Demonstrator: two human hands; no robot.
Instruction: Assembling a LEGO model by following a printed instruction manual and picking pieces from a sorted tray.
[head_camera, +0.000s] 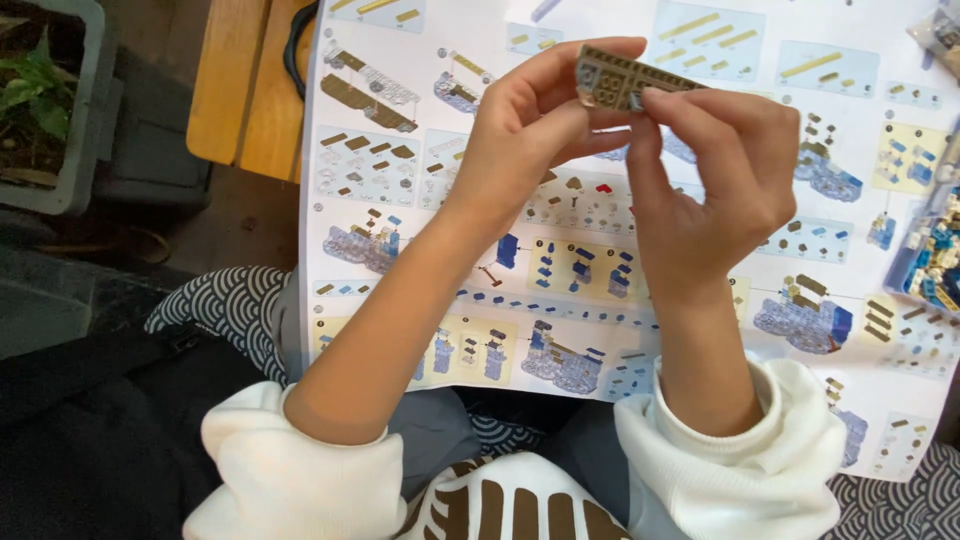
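Holding up a flat tan brick plate (628, 80) is what both hands are doing here. The plate is long and thin, with little round bumps on one side. It sits in the air above the big paper, near the top middle of the view.

The left hand (530, 130) pinches the left end of the plate. Its thumb is under the plate and its fingers (590, 52) curl over the top edge. The right hand (720, 180) pinches the right end. Its fingers (690, 100) are bent and pressed close together on the plate, and its thumb comes up from below. A small grey bit seems to sit on the plate between the two hands, but it is too small to tell what it is.

Both arms come up from the bottom of the view. The white sleeves (760, 450) are pushed up, so the forearms are bare.

Under the hands lies a big white instruction sheet (420, 170). It has many small drawings of blue, tan and brown brick parts. The sheet lies partly on a wooden bench (250, 90) at the top left and hangs down over the person's lap.

At the right edge there is a clear tray (935, 255) full of small blue, white and tan bricks. It rests on the sheet, well apart from the hands.

At the far left stands a grey pot with a green plant (45, 110), on the dark floor beside the bench.
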